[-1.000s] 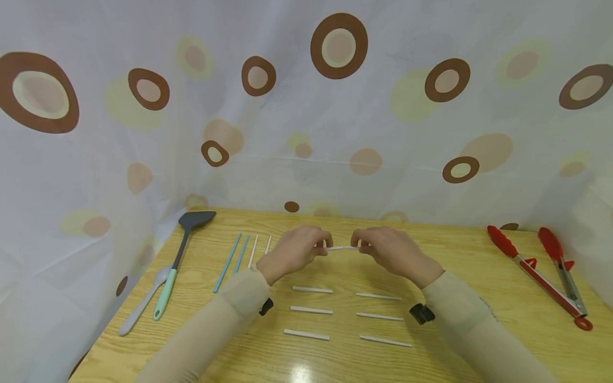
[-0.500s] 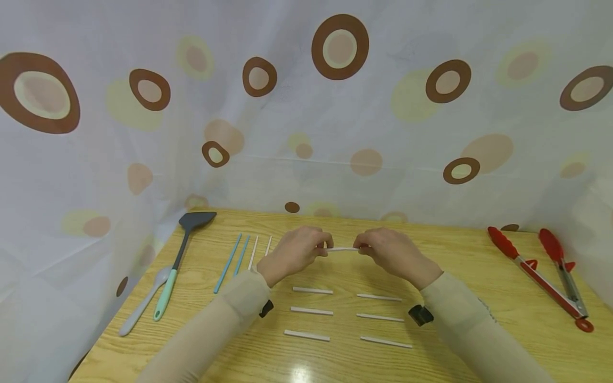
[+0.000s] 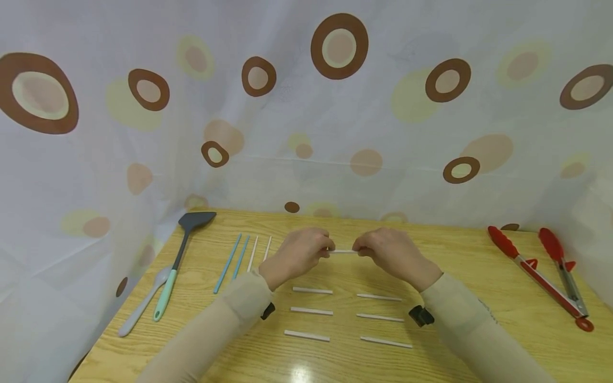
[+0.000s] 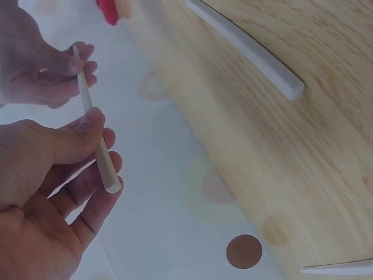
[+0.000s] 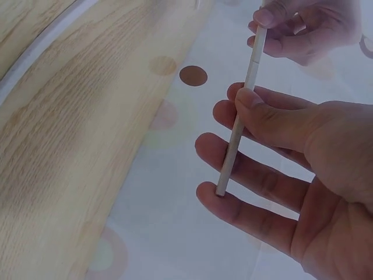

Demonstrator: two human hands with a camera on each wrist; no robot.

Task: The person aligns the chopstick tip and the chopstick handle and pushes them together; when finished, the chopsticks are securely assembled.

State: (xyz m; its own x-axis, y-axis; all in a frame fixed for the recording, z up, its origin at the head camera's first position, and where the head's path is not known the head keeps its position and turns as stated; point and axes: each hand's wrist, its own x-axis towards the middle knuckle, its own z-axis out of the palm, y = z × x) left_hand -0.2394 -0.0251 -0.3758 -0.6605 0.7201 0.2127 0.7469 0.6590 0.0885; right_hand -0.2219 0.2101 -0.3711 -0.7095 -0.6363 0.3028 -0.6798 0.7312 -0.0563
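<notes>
Both hands hold a slim white chopstick [image 3: 344, 251] level over the back middle of the wooden table. My left hand [image 3: 298, 252] pinches one end between thumb and fingers; my right hand [image 3: 394, 255] pinches the other. In the right wrist view, a thin seam shows along the chopstick [image 5: 252, 76], between the two hands, where its two sections meet end to end. The left wrist view shows the squared butt of the chopstick [image 4: 108, 172] sticking out past the left thumb. Below the hands lie short white chopstick sections in two columns, left [image 3: 311, 310] and right [image 3: 380, 317].
Left of the hands lie blue chopsticks [image 3: 227, 264] and long white ones [image 3: 253, 253]. Further left are a dark spatula [image 3: 179, 255] with a mint handle and a grey utensil [image 3: 146, 301]. Red-tipped tongs [image 3: 536, 274] lie at right. A patterned curtain [image 3: 306, 106] hangs behind the table.
A second ago a small gap separated two white sections, one in each hand; they now meet as one stick. The hands have dipped very slightly. The things on the table stay put.
</notes>
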